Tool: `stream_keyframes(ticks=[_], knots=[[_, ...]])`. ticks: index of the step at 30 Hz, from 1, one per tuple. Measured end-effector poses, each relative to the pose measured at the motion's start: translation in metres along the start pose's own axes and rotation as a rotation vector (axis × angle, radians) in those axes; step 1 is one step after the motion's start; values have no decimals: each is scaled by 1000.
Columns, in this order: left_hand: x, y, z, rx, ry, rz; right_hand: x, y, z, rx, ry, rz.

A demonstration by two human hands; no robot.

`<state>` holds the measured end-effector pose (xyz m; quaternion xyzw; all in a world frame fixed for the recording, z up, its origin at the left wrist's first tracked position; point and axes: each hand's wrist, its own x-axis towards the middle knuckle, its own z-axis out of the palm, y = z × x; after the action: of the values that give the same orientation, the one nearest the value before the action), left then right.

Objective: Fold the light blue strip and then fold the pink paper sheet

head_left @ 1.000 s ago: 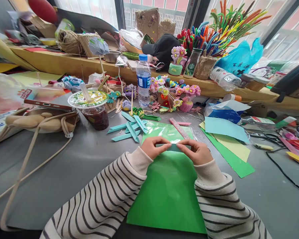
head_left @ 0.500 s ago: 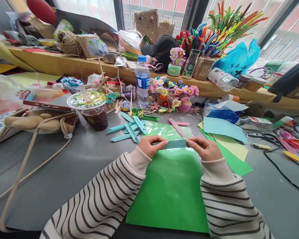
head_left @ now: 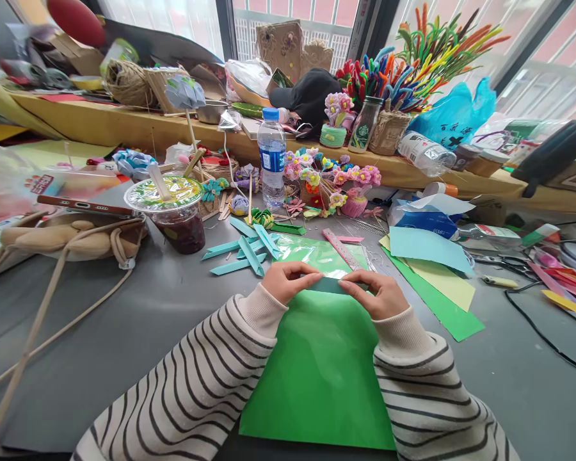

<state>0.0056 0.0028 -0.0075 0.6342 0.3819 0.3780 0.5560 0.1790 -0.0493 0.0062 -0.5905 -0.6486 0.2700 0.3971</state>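
A narrow teal paper strip (head_left: 330,284) lies across the top of a large green paper sheet (head_left: 322,371) on the grey table. My left hand (head_left: 288,282) pinches the strip's left end. My right hand (head_left: 380,293) presses on the strip's right part with the fingers close to the left hand. Both arms are in black-and-white striped sleeves. Just beyond my left hand lies a pile of several folded teal strips (head_left: 247,248).
A plastic cup with a dark drink (head_left: 170,209) and a beige bag (head_left: 72,234) stand at the left. A water bottle (head_left: 271,157), small yarn flowers (head_left: 333,179), a ruler (head_left: 340,248), blue, yellow and green paper sheets (head_left: 432,262) and scissors (head_left: 496,262) surround the work spot.
Half a second ago my hands held the strip stretched wide. My right hand has since slid left along it, so the fingers of both hands now nearly meet.
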Motion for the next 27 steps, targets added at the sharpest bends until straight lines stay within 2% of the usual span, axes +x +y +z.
stream_keyframes(ticks=[5, 8, 9, 11, 13, 15, 18, 23, 27], knots=[[3, -2, -7, -88, 110, 3, 0, 10, -11, -39, 149, 80], [1, -1, -5, 59, 212, 149, 0, 11, -6, -59, 154, 7], [0, -1, -3, 131, 201, 218, 0, 10, -3, -68, 130, -38], [-1, 0, 0, 263, 87, 319, 0, 6, 5, -94, 68, -133], [-2, -2, 3, 371, -46, 358, 0, 2, 12, -129, 15, -204], [-2, -3, 4, 464, -98, 356, 1, 0, 16, -159, -12, -240], [-1, -4, 3, 512, -79, 339, 0, 0, 15, -179, 9, -244], [-1, -4, 2, 524, -51, 322, -1, 3, 2, -169, 69, -178], [0, -5, 1, 540, -16, 351, 0, 8, -9, -207, 221, -138]])
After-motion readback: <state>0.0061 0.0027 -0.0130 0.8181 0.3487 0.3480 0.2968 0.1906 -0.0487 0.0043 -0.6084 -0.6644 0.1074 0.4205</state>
